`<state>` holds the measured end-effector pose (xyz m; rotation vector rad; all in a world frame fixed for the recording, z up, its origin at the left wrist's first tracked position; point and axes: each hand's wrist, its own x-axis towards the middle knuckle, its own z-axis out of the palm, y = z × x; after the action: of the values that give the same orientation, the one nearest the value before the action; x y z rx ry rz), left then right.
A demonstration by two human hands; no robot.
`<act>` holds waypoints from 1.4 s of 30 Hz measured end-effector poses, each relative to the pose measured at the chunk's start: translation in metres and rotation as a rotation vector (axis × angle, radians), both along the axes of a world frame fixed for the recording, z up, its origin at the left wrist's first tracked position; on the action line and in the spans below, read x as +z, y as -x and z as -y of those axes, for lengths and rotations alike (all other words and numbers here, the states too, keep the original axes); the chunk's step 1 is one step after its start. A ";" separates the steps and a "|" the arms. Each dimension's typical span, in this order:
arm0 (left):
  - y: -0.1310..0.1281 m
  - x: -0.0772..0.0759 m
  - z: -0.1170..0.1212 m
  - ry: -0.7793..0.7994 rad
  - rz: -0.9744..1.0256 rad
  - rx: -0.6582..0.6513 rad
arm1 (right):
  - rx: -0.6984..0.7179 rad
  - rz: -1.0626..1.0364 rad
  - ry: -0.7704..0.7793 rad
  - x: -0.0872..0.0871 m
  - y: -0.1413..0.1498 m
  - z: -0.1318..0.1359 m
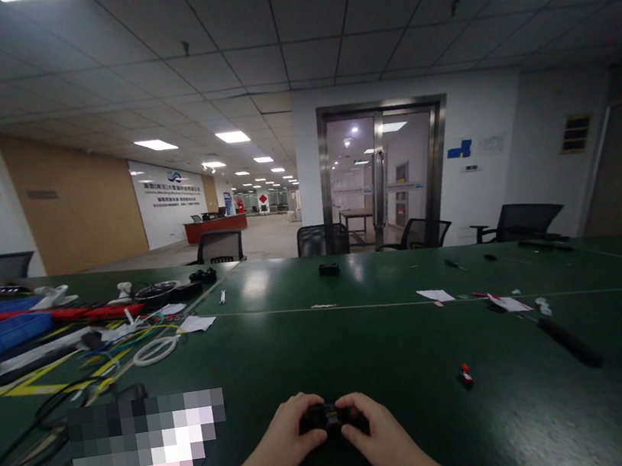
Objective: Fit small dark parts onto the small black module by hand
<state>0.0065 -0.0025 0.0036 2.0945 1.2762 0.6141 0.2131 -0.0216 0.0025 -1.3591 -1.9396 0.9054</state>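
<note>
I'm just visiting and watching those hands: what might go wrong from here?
The small black object sits between the fingers and thumbs of the left hand and right hand, so it might slip if either grip loosens.

The small red piece lies loose on the green tabletop, right of the right hand; a stray sleeve or forearm could knock it away.

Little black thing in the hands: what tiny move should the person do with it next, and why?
Perhaps tilt the little black thing gently for a better look. It is dark and fingers cover its ends, so its details are hard to make out. The left hand and right hand pinch it from opposite sides, so it would probably tilt steadily.
</note>
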 end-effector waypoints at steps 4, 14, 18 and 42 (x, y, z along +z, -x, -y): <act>0.000 -0.003 -0.001 -0.020 0.015 0.004 | 0.028 -0.002 -0.007 0.009 0.001 0.004; -0.001 -0.007 -0.002 -0.025 0.010 0.017 | 0.014 -0.014 -0.073 0.000 0.005 -0.001; 0.001 -0.012 -0.005 -0.033 0.026 0.010 | 0.004 0.002 -0.069 -0.004 0.004 -0.003; 0.001 -0.006 -0.002 0.065 0.076 0.019 | -0.048 -0.090 -0.066 0.004 0.004 0.001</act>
<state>0.0060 -0.0004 -0.0026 1.9898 1.2582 0.6452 0.2089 -0.0224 0.0069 -1.2995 -1.8449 0.8581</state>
